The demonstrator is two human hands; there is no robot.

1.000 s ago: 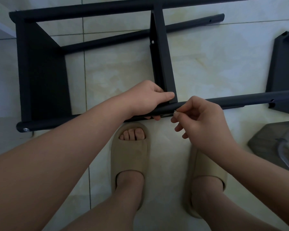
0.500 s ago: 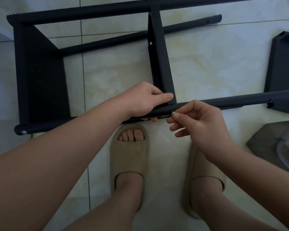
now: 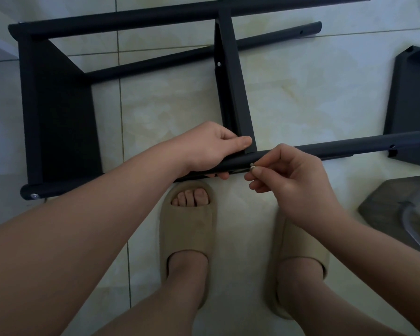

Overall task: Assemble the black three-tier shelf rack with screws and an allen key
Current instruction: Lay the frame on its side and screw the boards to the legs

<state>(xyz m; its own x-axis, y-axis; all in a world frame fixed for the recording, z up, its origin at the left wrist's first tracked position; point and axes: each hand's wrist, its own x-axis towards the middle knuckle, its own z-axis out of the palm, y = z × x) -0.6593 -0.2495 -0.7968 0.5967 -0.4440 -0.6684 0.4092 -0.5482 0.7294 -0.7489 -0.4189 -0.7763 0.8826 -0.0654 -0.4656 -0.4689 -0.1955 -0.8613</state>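
The black rack frame (image 3: 58,112) lies on its side on the tiled floor, one shelf fixed at the left end. A second shelf panel (image 3: 233,88) stands across the middle. My left hand (image 3: 211,149) grips the near black pole (image 3: 349,147) where that panel meets it, thumb pressed on the panel's end. My right hand (image 3: 291,180) pinches a small silver screw (image 3: 252,166) between thumb and forefinger, its tip against the pole's near side just right of my left hand. No allen key shows.
A third black shelf panel (image 3: 412,103) lies at the right past the pole's free end. A grey object with a clear part (image 3: 403,214) sits at the lower right. My feet in beige slippers (image 3: 188,229) stand just under the pole. A fitted screw (image 3: 35,196) shows at the pole's left end.
The view has drifted a little, so the frame sits slightly lower and to the right. My right fingers have shifted on the screw at the pole; my left hand keeps its grip.
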